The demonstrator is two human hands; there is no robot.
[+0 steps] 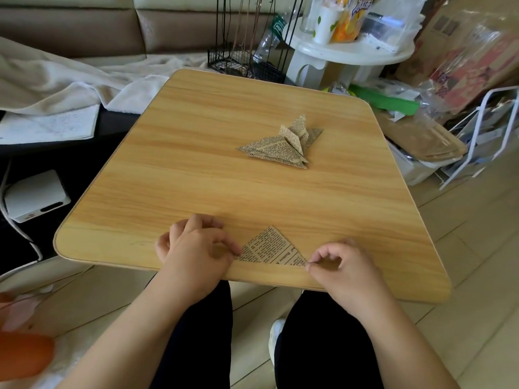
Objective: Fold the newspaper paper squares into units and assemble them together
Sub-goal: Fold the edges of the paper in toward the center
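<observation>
A newspaper-print paper folded into a triangle (271, 247) lies flat near the front edge of the wooden table (196, 178), its long edge toward me. My left hand (196, 245) pinches its left corner with thumb and fingertips. My right hand (341, 265) pinches its right corner the same way. A pile of folded newspaper units (283, 146), partly slotted together with flaps sticking up, rests right of the table's middle, well beyond both hands.
A black wire rack (247, 63) and a white round stool (351, 51) with cups and packets stand behind the table. Boxes, plastic bags and a white wire shelf (483, 130) crowd the right side. A sofa with a blanket (70, 77) lies at the left.
</observation>
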